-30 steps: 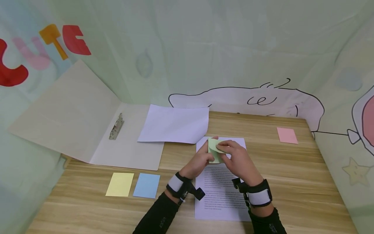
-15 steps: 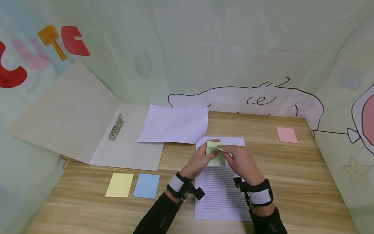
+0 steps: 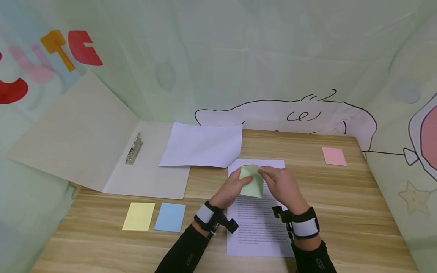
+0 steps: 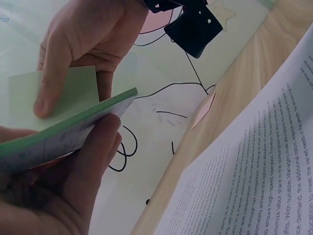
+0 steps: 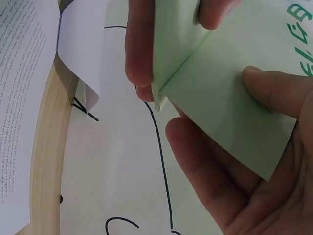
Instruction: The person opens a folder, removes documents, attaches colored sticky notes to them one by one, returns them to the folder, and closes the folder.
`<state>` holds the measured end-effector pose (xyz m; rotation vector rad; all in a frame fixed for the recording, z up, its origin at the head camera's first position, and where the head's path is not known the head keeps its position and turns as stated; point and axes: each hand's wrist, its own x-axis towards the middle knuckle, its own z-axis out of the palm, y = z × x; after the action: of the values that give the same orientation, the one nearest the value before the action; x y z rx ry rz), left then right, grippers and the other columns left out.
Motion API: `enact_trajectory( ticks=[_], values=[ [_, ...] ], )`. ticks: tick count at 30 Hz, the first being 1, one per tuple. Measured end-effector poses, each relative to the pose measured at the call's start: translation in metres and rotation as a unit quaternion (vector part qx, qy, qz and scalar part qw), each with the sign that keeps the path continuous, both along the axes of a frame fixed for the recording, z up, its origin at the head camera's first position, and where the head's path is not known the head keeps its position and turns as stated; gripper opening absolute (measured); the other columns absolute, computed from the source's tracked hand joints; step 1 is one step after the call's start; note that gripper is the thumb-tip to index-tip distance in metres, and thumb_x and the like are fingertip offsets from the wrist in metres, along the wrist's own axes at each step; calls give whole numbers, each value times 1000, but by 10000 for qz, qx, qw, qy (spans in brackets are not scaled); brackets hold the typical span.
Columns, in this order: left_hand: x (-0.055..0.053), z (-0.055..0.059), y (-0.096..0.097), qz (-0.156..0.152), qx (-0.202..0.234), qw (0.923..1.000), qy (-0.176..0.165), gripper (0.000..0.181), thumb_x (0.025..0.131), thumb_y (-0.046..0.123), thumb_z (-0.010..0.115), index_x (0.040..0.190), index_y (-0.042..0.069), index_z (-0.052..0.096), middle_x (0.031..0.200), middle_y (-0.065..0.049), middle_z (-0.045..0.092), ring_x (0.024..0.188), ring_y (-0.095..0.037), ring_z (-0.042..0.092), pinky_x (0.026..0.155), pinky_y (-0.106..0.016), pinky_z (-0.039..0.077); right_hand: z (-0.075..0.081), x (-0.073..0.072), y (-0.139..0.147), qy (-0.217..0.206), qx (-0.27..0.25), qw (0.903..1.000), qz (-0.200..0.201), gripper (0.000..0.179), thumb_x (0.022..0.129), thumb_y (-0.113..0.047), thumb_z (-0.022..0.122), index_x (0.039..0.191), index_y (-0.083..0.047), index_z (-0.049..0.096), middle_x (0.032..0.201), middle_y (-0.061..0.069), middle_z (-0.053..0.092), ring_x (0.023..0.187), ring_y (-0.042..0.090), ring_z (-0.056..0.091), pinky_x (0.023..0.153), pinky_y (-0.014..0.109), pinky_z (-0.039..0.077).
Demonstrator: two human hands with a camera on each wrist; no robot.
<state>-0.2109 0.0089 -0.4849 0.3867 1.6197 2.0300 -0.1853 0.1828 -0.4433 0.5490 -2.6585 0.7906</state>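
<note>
A pale green sticky note pad (image 4: 73, 119) is held up over a printed page (image 3: 261, 227), in my left hand (image 3: 229, 190). The thumb lies on the pad's face and the fingers are behind it. My right hand (image 3: 286, 186) pinches the top sheet (image 5: 230, 93) between thumb and fingers at the pad's right. In the right wrist view that sheet is bent away from the pad and still joins it along a crease. Part of the pad is hidden by the hands.
A yellow note (image 3: 138, 216) and a blue note (image 3: 170, 217) lie at the left front, a pink note (image 3: 334, 156) at the back right. An open folder (image 3: 155, 178) with a metal clip (image 3: 134, 149) stands left, partly under a blank sheet (image 3: 201, 146).
The lifted green sheet has been pulled further from the pad by my right hand. My left hand has tilted the pad a little; its thumb has shifted up over the face.
</note>
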Motion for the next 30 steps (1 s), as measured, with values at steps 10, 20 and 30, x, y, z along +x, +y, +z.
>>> enact_trajectory(
  ticks=[10,20,30],
  values=[
    [0,0,-2,-82,-56,9999,-118,41,100,11,41,139,1,38,115,-13,57,94,-13,58,80,-27,48,2,-2,4,-331,-539,9973,-374,18,94,-15,59,100,-3,72,76,7,68,54,9,46,57,30,45],
    [-1,2,-5,55,-517,9986,84,37,98,6,42,134,1,45,116,-11,57,89,-13,58,75,-26,47,2,-2,12,-463,-963,9892,-1005,19,94,-15,60,92,-1,72,53,0,47,46,10,31,47,27,32],
    [0,15,-33,75,-1626,9839,740,37,98,10,45,134,7,49,114,-7,61,85,-17,58,74,-30,47,2,-3,23,-374,-995,9858,-1300,24,93,-17,61,75,-3,69,49,-2,46,42,7,31,44,25,31]
  ],
)
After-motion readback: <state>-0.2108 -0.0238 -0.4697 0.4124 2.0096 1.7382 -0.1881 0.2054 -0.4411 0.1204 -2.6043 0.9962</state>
